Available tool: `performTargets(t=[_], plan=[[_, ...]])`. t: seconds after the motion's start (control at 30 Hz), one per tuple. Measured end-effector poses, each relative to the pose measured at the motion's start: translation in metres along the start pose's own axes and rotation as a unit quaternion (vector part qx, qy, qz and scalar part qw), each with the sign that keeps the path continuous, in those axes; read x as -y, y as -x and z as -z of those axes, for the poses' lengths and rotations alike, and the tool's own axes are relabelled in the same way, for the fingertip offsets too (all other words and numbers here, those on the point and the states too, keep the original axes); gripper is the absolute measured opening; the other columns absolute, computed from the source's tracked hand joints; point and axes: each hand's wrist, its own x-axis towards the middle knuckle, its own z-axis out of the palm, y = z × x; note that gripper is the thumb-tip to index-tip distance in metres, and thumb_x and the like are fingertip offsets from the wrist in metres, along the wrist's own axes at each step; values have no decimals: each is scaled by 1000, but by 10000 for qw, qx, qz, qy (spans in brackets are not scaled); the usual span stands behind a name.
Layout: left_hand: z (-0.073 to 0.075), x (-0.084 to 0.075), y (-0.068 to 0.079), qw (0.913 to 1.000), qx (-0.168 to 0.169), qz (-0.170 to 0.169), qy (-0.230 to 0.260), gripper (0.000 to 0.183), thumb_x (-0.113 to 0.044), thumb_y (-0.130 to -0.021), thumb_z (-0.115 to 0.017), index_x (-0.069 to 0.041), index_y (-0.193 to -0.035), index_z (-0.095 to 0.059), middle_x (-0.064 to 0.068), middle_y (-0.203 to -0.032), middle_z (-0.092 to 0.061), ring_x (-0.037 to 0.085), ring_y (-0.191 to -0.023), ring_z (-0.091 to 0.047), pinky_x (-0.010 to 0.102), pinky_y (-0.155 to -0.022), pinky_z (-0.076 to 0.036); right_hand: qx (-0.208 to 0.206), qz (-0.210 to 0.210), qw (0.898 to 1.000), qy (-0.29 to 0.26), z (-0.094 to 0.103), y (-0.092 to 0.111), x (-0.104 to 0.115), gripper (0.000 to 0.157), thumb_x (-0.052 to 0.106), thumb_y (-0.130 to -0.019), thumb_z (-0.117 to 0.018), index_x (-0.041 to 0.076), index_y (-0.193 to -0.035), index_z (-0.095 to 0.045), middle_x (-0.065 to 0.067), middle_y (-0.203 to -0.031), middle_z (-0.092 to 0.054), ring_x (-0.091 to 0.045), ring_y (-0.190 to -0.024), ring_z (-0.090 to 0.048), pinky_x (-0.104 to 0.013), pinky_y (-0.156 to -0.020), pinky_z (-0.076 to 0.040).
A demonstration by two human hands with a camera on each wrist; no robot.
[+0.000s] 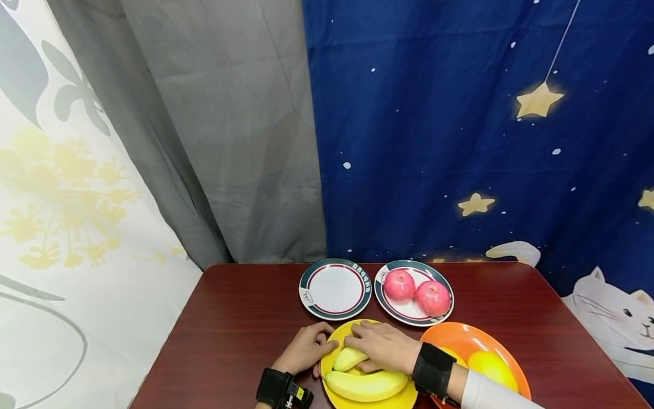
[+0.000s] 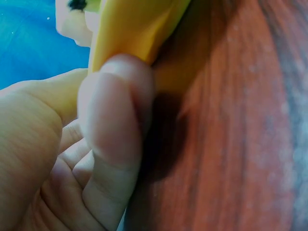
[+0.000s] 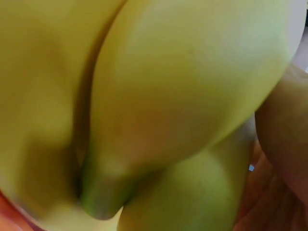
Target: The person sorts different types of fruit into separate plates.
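A yellow plate (image 1: 406, 397) lies at the table's near edge with bananas on it. Its left rim is pinched between the thumb and fingers of my left hand (image 1: 305, 347); the left wrist view shows the thumb tip against the yellow plate (image 2: 132, 29). My right hand (image 1: 387, 345) reaches over the plate, its fingers curled round a banana (image 1: 349, 359) that it partly hides. In front of that hand lies another banana (image 1: 365, 387). Close up in the right wrist view, one banana (image 3: 183, 86) overlaps a second banana (image 3: 187, 197), with fingers at the right edge.
Behind stand a white plate (image 1: 334, 288) with a green rim and a similar plate (image 1: 403, 313) holding two pink-red apples (image 1: 433, 298). An orange plate (image 1: 518, 369) with yellow fruit (image 1: 491, 368) sits right, partly under my right forearm. Curtains (image 1: 409, 142) hang behind the dark red table (image 1: 225, 341).
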Motion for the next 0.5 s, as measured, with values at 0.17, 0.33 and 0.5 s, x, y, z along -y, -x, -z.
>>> performTargets(t=[0.17, 0.33, 0.5], plan=[[1, 0, -1, 9999, 120, 3, -69, 23, -34, -93, -59, -18, -109, -62, 4, -63, -60, 21, -35, -52, 37, -38, -46, -1, -26, 10000, 61, 1, 1, 1, 41, 45, -86, -65, 23, -120, -55, 5, -100, -49, -13, -91, -50, -26, -78, -45], [18, -8, -3, 9990, 352, 88, -260, 21, -31, -95, -57, -16, -107, -62, 6, -63, -61, 23, -38, -56, 39, -39, -47, 122, -409, 9991, -67, 13, 4, -2, 51, 53, -89, -58, 21, -128, -54, 3, -110, -52, -14, -97, -51, -30, -83, -45], [58, -35, -8, 9943, -159, -61, -1056, 19, -30, -95, -57, -14, -103, -62, 6, -62, -61, 19, -41, -58, 36, -42, -49, -297, -979, 9944, -274, 49, 19, -15, 58, 53, -89, -57, 19, -136, -50, -1, -127, -52, -19, -115, -50, -39, -94, -43]])
